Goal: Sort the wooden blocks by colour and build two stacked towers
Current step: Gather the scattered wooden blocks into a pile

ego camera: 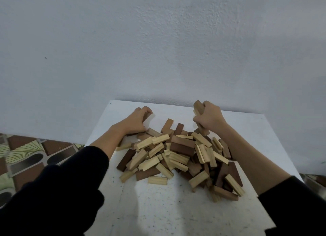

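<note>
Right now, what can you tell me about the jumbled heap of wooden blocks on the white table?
The jumbled heap of wooden blocks mixes pale and dark brown rectangular bars, unsorted, lying criss-crossed on the white table. No tower stands yet. The left hand grips a dark block at its far edge; the right hand holds several above it.

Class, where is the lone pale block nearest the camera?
The pale block lies flat on the white table, at the pile's near edge, centre of the head view.
</note>
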`<state>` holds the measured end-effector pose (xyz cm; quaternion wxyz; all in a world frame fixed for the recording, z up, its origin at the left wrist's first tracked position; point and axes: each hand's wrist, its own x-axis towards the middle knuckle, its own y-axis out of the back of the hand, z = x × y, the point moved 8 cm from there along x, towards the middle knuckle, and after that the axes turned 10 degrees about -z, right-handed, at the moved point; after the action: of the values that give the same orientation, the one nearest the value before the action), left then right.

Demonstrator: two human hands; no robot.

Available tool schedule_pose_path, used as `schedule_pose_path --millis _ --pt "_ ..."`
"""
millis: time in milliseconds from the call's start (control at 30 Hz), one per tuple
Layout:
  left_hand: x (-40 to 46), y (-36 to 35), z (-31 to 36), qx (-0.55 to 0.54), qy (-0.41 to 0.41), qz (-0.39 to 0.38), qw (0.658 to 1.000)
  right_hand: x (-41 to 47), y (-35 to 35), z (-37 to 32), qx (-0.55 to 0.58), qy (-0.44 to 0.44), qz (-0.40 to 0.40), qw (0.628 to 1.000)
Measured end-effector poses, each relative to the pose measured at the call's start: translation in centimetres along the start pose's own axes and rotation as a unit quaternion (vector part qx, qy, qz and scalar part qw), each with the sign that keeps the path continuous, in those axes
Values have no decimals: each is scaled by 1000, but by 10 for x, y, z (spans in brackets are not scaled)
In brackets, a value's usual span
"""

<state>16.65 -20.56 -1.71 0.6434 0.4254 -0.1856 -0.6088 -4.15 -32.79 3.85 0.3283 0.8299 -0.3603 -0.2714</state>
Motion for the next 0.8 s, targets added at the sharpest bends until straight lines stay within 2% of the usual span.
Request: schedule_pose_path --millis 133,367,633,733,800 --pt "-8 -5 -12 4 37 -33 999 -6 -2 2 -4 -10 -3 1000" --pt "-13 -11 -14 28 36 -69 997 -5 -5 1 -37 -11 3 999" --pt "-16 -3 -17 2 30 -30 999 -13 3 -2 -24 -2 -3 1000" --pt "-25 11 10 -65 -11 39 997 -29 8 4 27 -7 -14 1000" --pt "-40 8 40 -111 -66 83 988 -48 6 11 66 -13 -10 998"
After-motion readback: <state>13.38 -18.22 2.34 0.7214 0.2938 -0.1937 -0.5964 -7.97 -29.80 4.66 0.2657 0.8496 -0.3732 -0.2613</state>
